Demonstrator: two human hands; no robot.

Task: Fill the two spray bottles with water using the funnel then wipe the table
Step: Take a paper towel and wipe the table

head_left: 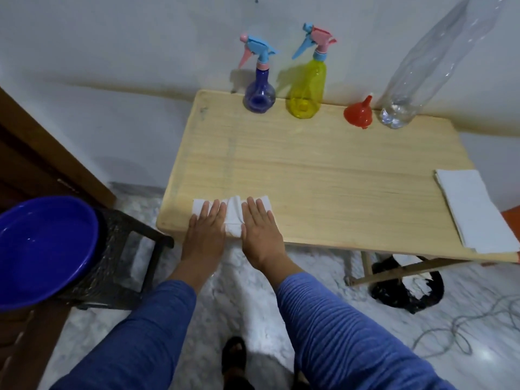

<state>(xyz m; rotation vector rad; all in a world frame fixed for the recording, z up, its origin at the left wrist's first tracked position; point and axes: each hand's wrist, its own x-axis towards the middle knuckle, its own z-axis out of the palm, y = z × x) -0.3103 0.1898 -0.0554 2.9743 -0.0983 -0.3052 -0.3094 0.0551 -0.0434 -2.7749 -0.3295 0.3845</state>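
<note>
Left hand (204,223): flat, fingers straight and pressed on the left part of a white paper towel (232,214) — grip apart, nothing curled round.
Right hand (261,224): flat likewise, fingers straight on the right part of the towel; grip apart.
Paper towel: on the bench (323,175) at its 7 o'clock corner, near the front edge, bunched into a ridge between the two hands — it lies under the fingers, not clamped in either grip.
Purple spray bottle (259,80): upright at the bench's 11 o'clock, against the wall.
Yellow spray bottle (308,80): upright just beside it, at 12 o'clock.
Red funnel (358,114): mouth down, spout up, at 1 o'clock, between the yellow bottle and a clear plastic bottle (422,71).
Clear plastic bottle: stands at 1 o'clock, just beside the funnel.
Stack of paper towels (475,209): at 4 o'clock, along the right edge, well apart from the hands.
Blue basin (42,249): on a dark stool (126,249), off the bench at 8 o'clock.
</note>
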